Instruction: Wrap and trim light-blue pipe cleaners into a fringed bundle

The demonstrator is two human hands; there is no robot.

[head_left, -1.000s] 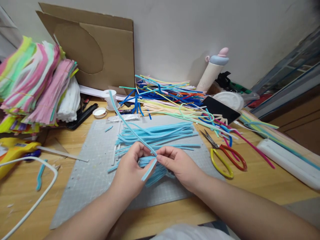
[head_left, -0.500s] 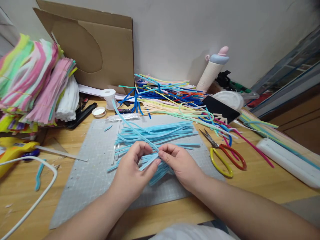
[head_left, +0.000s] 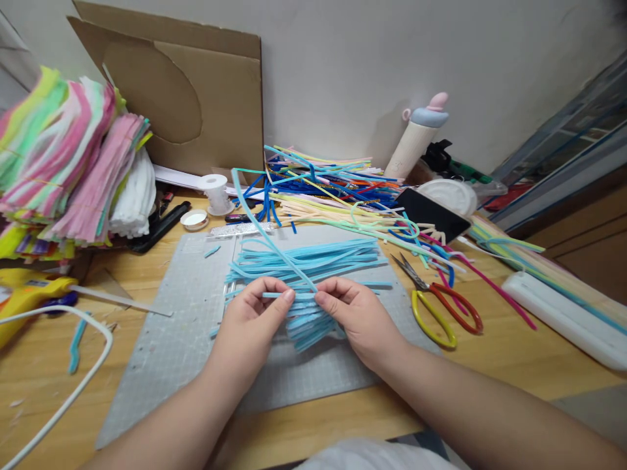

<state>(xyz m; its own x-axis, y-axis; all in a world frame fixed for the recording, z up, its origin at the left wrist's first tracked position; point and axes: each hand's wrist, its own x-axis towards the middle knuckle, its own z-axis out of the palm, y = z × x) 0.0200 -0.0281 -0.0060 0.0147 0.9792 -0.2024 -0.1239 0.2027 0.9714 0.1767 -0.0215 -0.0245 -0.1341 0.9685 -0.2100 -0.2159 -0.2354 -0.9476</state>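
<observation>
Between my two hands a light blue pipe cleaner (head_left: 274, 243) is bent, one long end rising up and to the left. My left hand (head_left: 258, 313) pinches its short end between thumb and forefinger. My right hand (head_left: 356, 320) is closed at the bend, thumb against forefinger. Just below the fingers shows a folded row of blue pipe cleaners (head_left: 311, 326); whether it is joined to the held piece I cannot tell. Behind the hands, a pile of loose blue pipe cleaners (head_left: 313, 258) lies across the grey cutting mat (head_left: 161, 346).
Scissors (head_left: 431, 303) with red and yellow handles lie right of the mat. A yellow glue gun (head_left: 34, 294) and its white cord are at left. Behind are mixed pipe cleaners (head_left: 333, 196), a bottle (head_left: 416, 134), a phone (head_left: 434, 215), cardboard (head_left: 225, 104) and bundled pipe cleaners (head_left: 59, 150).
My left hand has moved slightly left and now pinches a short, level end. The long end of the pipe cleaner has swung up and to the right. The right hand has barely shifted.
</observation>
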